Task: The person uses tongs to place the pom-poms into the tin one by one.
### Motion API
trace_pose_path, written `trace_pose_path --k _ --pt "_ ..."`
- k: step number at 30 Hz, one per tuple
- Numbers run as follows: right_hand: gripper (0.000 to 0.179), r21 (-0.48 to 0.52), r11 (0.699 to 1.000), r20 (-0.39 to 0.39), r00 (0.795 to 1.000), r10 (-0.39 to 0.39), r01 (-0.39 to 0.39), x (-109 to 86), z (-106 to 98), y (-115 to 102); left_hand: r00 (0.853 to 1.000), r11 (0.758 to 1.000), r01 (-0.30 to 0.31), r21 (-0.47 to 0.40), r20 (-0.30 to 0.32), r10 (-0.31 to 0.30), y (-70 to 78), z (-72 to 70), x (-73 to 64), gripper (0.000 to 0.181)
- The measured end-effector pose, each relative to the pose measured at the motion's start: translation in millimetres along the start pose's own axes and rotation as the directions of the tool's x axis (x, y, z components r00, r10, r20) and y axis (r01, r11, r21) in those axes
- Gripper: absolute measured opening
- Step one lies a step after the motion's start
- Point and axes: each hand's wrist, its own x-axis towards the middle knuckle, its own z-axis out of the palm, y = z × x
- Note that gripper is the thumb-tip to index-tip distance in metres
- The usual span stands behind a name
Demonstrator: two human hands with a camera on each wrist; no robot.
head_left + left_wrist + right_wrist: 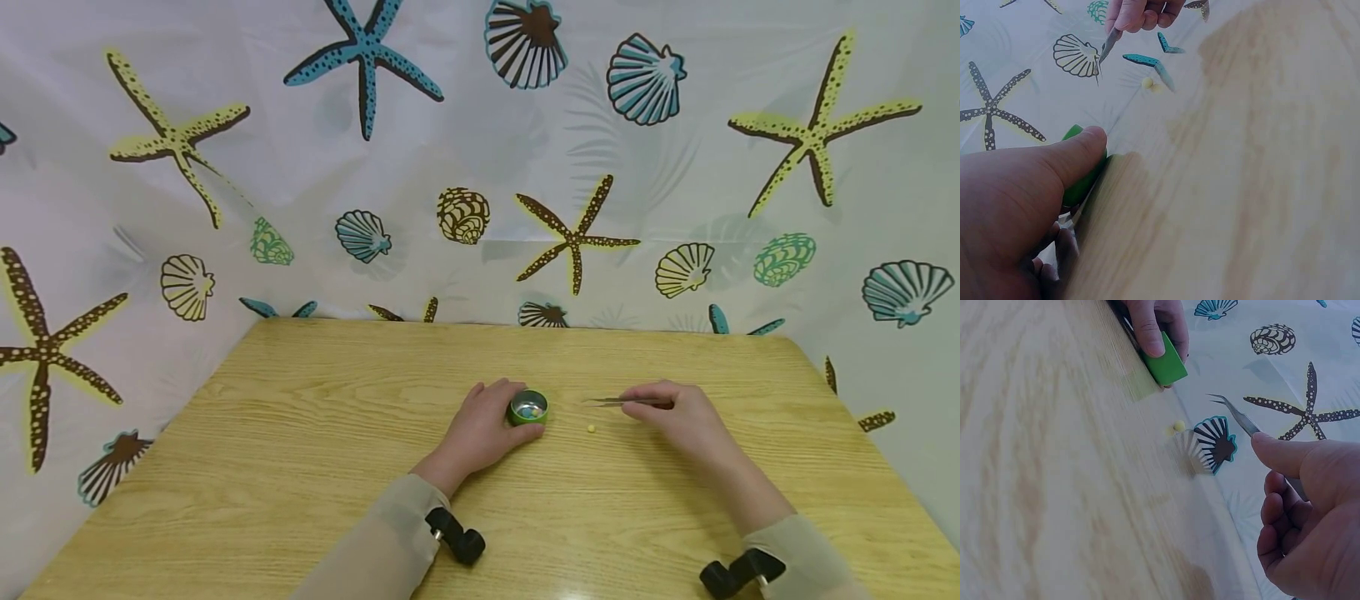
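Observation:
A small green tin (528, 407) stands on the table with several little blue and yellow pieces in its bottom. My left hand (486, 427) grips it from the left, thumb along the near side and fingers round the far side. In my right hand (684, 415) a pair of tweezers (1239, 417) is pinched between thumb and fingers. Their bent tips point left toward the tin, slightly apart, with nothing between them. One yellow bead (591, 429) lies on the wood between the tin and the right hand, just nearer to me than the tweezer tips.
The wooden table (300, 417) reaches back to a white curtain (450, 150) printed with starfish and shells, which also hangs along both sides. Each sleeve carries a black wrist mount (456, 536).

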Motion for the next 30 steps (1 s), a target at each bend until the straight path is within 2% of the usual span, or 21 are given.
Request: trace_pose_path --k 11,24,30 --pt "0.024 -0.076 0.997 0.028 1.000 -0.005 0.007 -3.7 -7 10 1.000 1.000 0.009 0.007 0.006 -0.009 0.3 0.3 -0.5 0.069" --pt "0.026 -0.094 0.995 0.055 0.998 -0.016 0.021 -3.6 -10 20 1.000 1.000 0.019 -0.002 0.009 -0.019 3.0 -0.4 -0.6 0.069" --pt "0.026 -0.087 0.996 0.055 0.998 0.010 -0.005 -3.3 -9 21 1.000 1.000 0.015 -0.010 0.005 -0.015 3.4 -1.0 -1.0 0.068"
